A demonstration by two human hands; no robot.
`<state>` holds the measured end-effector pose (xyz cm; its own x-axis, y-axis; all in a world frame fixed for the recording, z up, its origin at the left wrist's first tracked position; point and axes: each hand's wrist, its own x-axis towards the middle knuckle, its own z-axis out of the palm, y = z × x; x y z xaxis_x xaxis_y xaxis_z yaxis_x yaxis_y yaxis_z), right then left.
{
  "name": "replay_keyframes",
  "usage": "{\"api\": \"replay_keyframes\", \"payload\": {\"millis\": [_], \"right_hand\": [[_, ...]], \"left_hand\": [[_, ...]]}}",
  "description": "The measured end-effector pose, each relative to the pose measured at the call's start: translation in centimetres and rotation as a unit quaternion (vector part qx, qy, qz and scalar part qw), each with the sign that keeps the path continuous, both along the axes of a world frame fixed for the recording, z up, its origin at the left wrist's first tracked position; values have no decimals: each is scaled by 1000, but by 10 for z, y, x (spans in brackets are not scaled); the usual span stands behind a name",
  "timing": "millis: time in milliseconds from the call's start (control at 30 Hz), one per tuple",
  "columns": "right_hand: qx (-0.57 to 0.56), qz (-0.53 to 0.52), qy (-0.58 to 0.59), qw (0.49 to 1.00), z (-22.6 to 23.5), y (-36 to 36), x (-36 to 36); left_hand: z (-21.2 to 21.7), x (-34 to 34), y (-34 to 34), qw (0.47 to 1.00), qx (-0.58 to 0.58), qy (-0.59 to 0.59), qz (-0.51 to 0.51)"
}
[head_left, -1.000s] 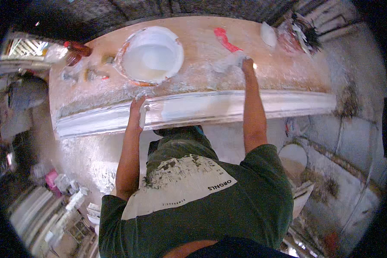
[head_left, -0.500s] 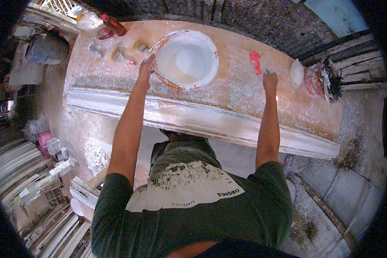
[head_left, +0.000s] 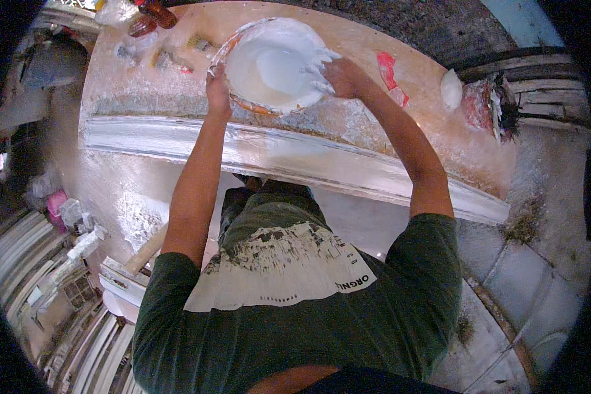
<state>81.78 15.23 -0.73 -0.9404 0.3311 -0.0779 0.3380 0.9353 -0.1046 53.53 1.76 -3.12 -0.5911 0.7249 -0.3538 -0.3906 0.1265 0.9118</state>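
Note:
A wide, round orange tub (head_left: 259, 108), crusted white round its rim, stands on the worktable and holds milky white liquid (head_left: 276, 69). My left hand (head_left: 218, 90) grips the tub's left rim, fingers closed round the edge. At the opposite side, my right hand (head_left: 343, 77) reaches over the right rim. Its fingertips are lost in white streaks against the tub wall, so whether they pinch anything is unclear. In front of the tub, a long, glossy white moulding-like strip (head_left: 269, 148) runs along the table's near edge.
Brushes (head_left: 200, 43) and brown bottles (head_left: 156, 13) lie at the table's back left. Right of my hand are a red wrapper (head_left: 387, 69), a white piece (head_left: 450, 89) and a bag with dark bristly strands (head_left: 486, 108). Pale strips (head_left: 20, 246) are stacked on the left.
My right hand has swung left from beside the red wrapper to the tub's right rim. My left hand stays on the tub. The whole view has shifted slightly.

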Motion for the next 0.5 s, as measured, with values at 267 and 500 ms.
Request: {"api": "replay_keyframes", "payload": {"millis": [267, 500], "right_hand": [[-45, -195, 58, 978, 21, -118, -57], [-214, -349, 245, 879, 15, -85, -93]], "left_hand": [[10, 18, -5, 998, -17, 12, 52], [-9, 5, -4, 999, -18, 28, 28]]}}
